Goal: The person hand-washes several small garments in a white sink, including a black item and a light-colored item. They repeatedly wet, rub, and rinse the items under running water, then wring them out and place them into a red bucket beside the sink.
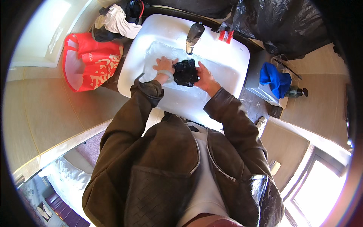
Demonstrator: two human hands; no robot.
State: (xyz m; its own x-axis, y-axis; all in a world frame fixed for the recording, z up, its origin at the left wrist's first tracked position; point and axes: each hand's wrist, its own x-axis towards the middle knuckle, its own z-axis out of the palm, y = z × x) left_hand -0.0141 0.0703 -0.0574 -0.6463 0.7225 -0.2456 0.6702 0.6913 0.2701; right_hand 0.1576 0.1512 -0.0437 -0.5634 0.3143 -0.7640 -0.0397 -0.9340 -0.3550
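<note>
A dark, wet-looking bunched black cloth [185, 73] is between my hands over a white washbasin [130, 65] that holds some water. My right hand [206, 78] grips the cloth's right edge, with part of its fingers hidden by the cloth. My left hand [165, 65], a pale bangle [169, 76] at its wrist, has its fingers spread at the cloth's left side. Its thumb is against or very near the cloth's upper left edge. Just above the cloth is the spout of a metal faucet [195, 34].
On the basin's back rim lies a red-bristled brush [225, 36]. Left stand a red bag [97, 61] and a pale cloth [120, 22] over a dark container. A blue cloth [274, 79] and a pump bottle [295, 92] are right. Black plastic sheeting [283, 25] hangs behind.
</note>
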